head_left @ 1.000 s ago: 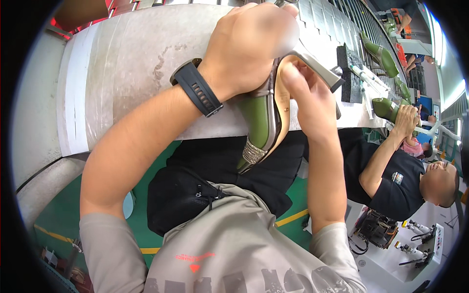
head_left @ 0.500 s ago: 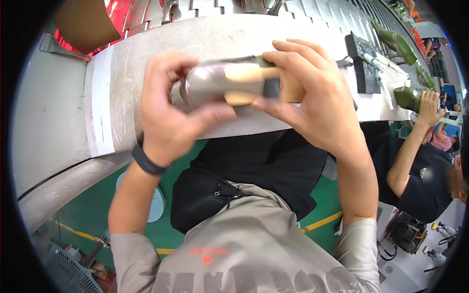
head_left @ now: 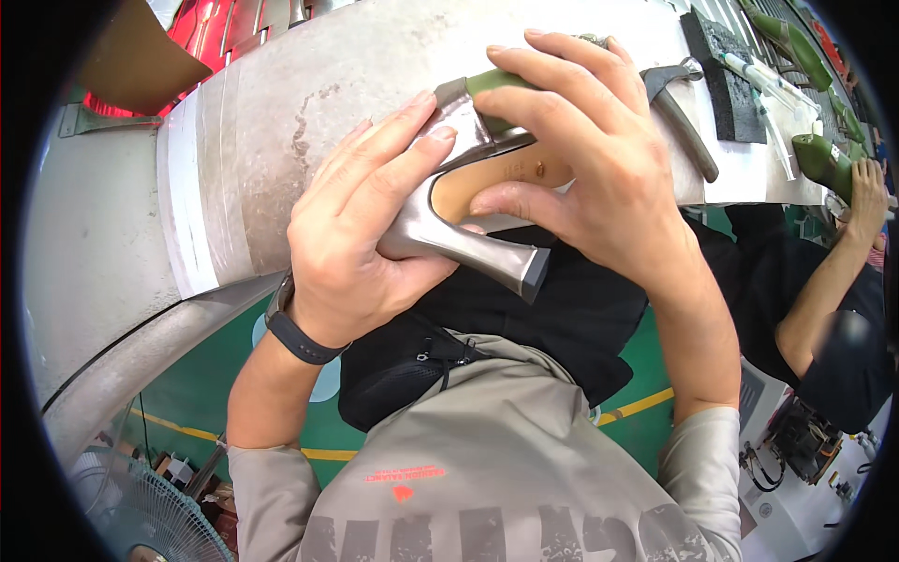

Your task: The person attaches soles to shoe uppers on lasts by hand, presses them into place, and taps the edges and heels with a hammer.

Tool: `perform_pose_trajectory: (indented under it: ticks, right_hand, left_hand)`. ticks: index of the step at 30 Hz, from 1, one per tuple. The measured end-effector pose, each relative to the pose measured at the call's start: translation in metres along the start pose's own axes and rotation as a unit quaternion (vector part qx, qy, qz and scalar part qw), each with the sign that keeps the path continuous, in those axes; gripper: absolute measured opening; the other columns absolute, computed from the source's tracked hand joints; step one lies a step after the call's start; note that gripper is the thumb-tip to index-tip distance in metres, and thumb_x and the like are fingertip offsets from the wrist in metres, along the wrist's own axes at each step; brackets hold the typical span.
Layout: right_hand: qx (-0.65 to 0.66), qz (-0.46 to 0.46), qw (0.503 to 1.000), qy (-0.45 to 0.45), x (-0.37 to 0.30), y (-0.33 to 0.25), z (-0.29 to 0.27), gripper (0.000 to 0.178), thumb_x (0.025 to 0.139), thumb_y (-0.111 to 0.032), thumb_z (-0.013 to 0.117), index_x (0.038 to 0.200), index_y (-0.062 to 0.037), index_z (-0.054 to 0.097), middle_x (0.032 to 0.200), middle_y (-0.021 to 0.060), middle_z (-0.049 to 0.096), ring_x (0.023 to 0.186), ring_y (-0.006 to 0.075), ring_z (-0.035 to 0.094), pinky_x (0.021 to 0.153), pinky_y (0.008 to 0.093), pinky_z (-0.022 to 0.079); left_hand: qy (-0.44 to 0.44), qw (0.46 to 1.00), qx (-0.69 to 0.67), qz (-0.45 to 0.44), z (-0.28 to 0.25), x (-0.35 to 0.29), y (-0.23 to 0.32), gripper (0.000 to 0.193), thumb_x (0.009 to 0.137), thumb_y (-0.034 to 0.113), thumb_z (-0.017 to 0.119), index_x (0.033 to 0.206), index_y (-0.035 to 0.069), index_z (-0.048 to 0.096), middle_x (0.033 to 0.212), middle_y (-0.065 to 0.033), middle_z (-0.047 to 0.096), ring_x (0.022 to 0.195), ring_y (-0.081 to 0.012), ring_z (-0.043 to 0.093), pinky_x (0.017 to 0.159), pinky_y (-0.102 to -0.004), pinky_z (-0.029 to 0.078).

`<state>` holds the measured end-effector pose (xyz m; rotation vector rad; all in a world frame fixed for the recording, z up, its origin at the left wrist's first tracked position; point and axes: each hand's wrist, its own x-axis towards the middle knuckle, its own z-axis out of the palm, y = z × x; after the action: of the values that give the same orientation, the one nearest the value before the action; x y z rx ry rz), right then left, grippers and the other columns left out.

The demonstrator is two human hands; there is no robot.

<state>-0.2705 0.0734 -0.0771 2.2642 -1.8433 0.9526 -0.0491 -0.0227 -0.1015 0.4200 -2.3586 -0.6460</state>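
Note:
Between my hands is a high-heeled shoe (head_left: 473,251) in shiny pewter grey, lying on its side above the worktable. Its heel, with a dark tip, points toward me and to the right, and the tan sole shows. A green shoe last (head_left: 496,86) fills the shoe. My left hand (head_left: 346,220) wraps the back of the shoe around the heel's base, fingers over the grey upper. My right hand (head_left: 599,155) grips the front half, thumb against the sole and fingers over the far side; it hides most of the toe.
Right of my hands, a hammer (head_left: 682,122) lies beside a black block (head_left: 721,84) and thin clear tubes (head_left: 773,84). Further right, a co-worker's hand (head_left: 867,197) holds a green last (head_left: 824,167). A brown panel (head_left: 136,51) stands far left; a fan (head_left: 145,510) is low left.
The shoe has turned, so its heel now shows, pointing toward me. My left hand has shifted from the shoe's end onto its side. The hammer is now more visible.

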Motion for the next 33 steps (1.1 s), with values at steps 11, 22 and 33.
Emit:
perform_pose_trajectory:
  ticks: [11,22,33]
  right_hand:
    - [0.046,-0.025,0.999,-0.008,0.001,-0.016,0.006,0.028,0.08,-0.018,0.085,0.095,-0.007,0.065,0.13,0.0127,0.071,0.125,0.0349,0.064,0.117,0.0645,0.03]
    - [0.7,0.413,0.58,0.049,-0.057,-0.064,0.035,0.07,0.099,-0.036,0.076,0.145,0.0061,0.044,0.099,0.0107,0.071,0.073,0.0151,0.07,0.058,0.025,0.056]
    - [0.756,0.4,0.491,-0.166,-0.133,-0.073,0.002,0.069,0.086,-0.03,0.091,0.136,0.0031,0.058,0.115,0.0112,0.073,0.1,0.016,0.071,0.086,0.0327,0.061]
  left_hand:
    - [0.007,1.0,-0.008,0.012,0.002,-0.001,-0.002,0.064,0.077,0.017,0.094,0.13,-0.004,0.067,0.14,-0.0301,0.064,0.129,-0.0406,0.066,0.106,-0.0441,0.055]
    - [0.159,0.944,-0.214,-0.196,0.033,-0.026,0.052,0.067,0.073,0.011,0.093,0.133,-0.004,0.067,0.144,-0.0289,0.062,0.128,-0.0393,0.067,0.107,-0.0423,0.053]
    - [-0.245,0.607,-0.603,-0.455,-0.006,-0.058,0.06,0.112,0.082,0.022,0.094,0.164,0.0,0.022,0.157,-0.0142,0.041,0.14,-0.0226,0.045,0.117,-0.0416,0.042]
